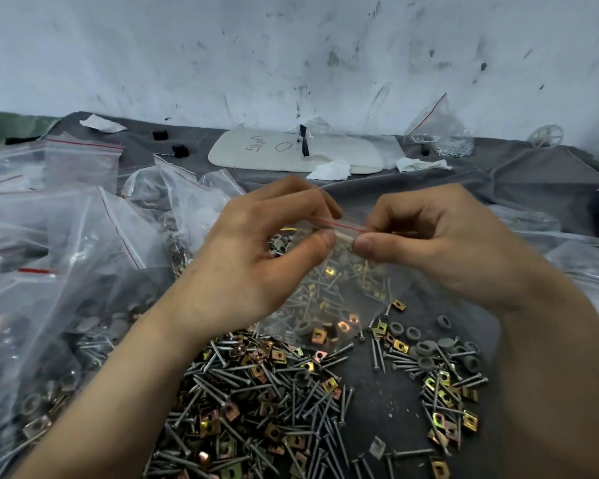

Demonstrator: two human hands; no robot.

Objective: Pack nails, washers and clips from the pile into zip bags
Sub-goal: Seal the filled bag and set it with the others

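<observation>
Left hand (256, 257) and right hand (440, 243) pinched the red-striped mouth of one zip bag (336, 295) above the middle of the tabletop (388, 402). We judged it loaded and being sealed. Along the left edge lay filled bags (83, 271), yet a large pile (256, 409) lay unpacked at the near edge.
</observation>
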